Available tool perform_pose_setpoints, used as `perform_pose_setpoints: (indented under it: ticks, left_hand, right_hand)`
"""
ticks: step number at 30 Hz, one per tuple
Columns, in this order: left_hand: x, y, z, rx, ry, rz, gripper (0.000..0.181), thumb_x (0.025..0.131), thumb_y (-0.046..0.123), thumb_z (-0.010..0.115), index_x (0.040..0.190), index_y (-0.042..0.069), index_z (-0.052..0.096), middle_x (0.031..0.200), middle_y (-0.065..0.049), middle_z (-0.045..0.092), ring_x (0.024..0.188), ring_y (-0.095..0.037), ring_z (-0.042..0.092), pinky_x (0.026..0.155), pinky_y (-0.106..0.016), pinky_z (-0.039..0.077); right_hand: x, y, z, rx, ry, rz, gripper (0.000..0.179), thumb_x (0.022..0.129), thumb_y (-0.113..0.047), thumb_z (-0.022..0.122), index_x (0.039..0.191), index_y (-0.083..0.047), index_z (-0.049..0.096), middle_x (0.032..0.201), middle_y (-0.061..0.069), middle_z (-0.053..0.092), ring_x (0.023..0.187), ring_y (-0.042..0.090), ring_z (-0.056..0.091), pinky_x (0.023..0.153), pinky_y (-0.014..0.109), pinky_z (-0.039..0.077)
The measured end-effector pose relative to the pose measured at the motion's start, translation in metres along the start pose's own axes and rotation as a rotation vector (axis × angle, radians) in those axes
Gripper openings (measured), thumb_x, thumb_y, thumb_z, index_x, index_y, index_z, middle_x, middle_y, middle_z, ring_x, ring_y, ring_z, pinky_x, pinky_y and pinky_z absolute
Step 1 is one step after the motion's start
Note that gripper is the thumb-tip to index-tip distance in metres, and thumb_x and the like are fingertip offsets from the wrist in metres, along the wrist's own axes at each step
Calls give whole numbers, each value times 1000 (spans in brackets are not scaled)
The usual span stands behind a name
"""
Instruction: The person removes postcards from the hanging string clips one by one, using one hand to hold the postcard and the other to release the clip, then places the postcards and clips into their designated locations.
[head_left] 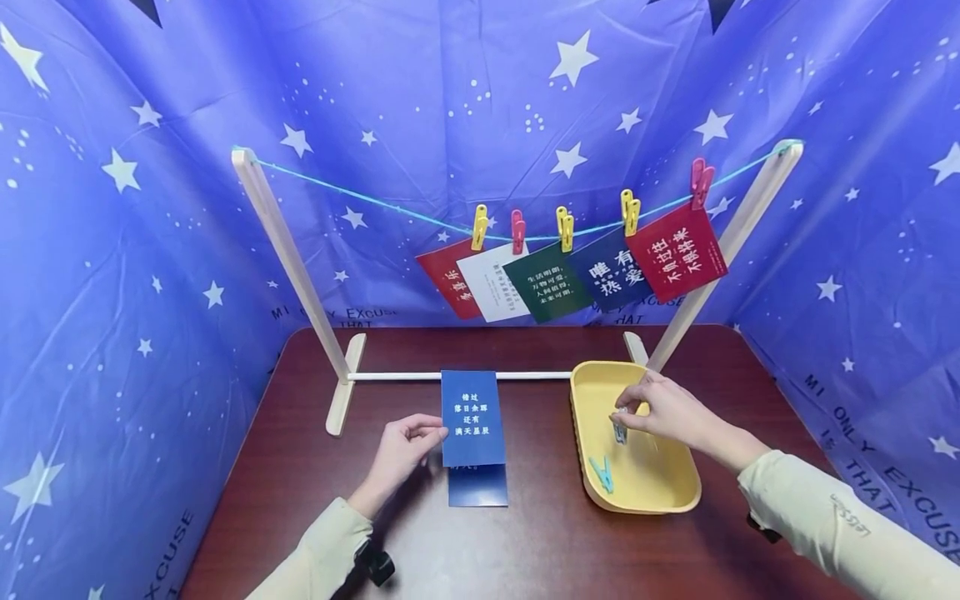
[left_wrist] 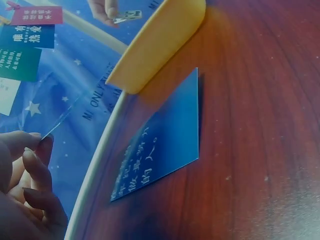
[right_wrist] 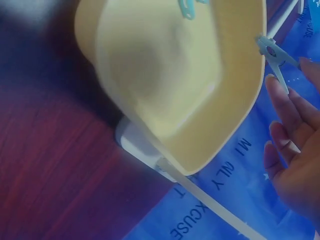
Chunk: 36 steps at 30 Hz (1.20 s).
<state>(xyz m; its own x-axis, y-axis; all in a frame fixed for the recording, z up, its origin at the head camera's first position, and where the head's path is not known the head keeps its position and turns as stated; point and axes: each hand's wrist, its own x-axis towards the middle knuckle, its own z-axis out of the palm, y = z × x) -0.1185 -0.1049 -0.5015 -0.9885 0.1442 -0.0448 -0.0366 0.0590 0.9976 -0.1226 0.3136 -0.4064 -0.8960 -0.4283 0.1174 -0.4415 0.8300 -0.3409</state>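
My left hand [head_left: 408, 450] pinches a dark blue card [head_left: 471, 417] with white writing by its left edge and holds it up over the table. Below it, partly covered in the head view, a second blue card [left_wrist: 170, 135] lies flat on the wood. Between thumb and fingertips, my right hand [head_left: 663, 408] pinches a pale blue-grey clothespin [right_wrist: 272, 52] above the yellow basket [head_left: 581, 450]. Inside that basket lies a teal clothespin [head_left: 602, 475].
A wooden stand [head_left: 296, 258] carries a sagging teal string [head_left: 360, 193]. Several cards hang from it by yellow and red clothespins, with a green card [head_left: 547, 283] in the middle. The stand's white crossbar [head_left: 397, 377] runs behind the held card. Starry blue cloth [head_left: 420, 75] surrounds the table.
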Motion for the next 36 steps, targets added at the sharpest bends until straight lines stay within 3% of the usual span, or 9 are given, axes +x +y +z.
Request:
perform_pose_setpoints:
  ticks: [6, 10, 21, 27, 32, 36]
  left_hand:
    - [-2, -5, 3, 35, 35, -29, 20, 90, 2, 76, 105, -10, 73, 84, -15, 77, 47, -10, 47, 48, -19, 37]
    - [-2, -8, 4, 50, 30, -43, 21, 89, 2, 77, 105, -11, 73, 83, -16, 76, 48, -9, 48, 47, -19, 37]
    - [-5, -21, 5, 94, -70, -97, 20, 90, 2, 76, 102, -13, 71, 69, -19, 69, 50, -9, 50, 48, -18, 40]
    - [-9, -27, 6, 112, -106, -82, 18, 89, 0, 76, 99, -14, 70, 64, -16, 66, 49, -8, 47, 47, -17, 38]
    - [-9, -29, 8, 105, -130, -69, 17, 89, 1, 76, 97, -14, 70, 62, -10, 62, 48, -7, 46, 47, -17, 37]
    - [-8, -31, 8, 135, -127, -66, 14, 89, 0, 76, 94, -12, 70, 61, -11, 63, 47, -6, 45, 46, -17, 37]
  right_hand:
    - [-5, 7, 10, 2, -21, 5, 11, 85, -25, 86, 83, -18, 77, 73, -20, 61, 76, 17, 51, 62, 28, 43]
    - [-9, 11, 17, 7, -41, 32, 12, 85, -25, 85, 81, -20, 76, 75, -14, 59, 74, 12, 47, 60, 27, 42]
    - [-19, 20, 38, 7, -129, 58, 14, 86, -25, 84, 77, -19, 74, 72, -17, 62, 74, 6, 43, 62, 24, 40]
    - [-23, 23, 47, 5, -143, -7, 15, 86, -23, 84, 76, -18, 75, 69, -17, 62, 70, 1, 46, 62, 23, 42]
    - [-28, 23, 48, -19, -138, 27, 16, 86, -27, 85, 76, -20, 74, 69, -19, 60, 74, 7, 43, 64, 28, 39]
    - [-28, 24, 49, -7, -139, 15, 17, 86, -25, 84, 74, -20, 73, 68, -20, 58, 72, 4, 42, 63, 26, 40]
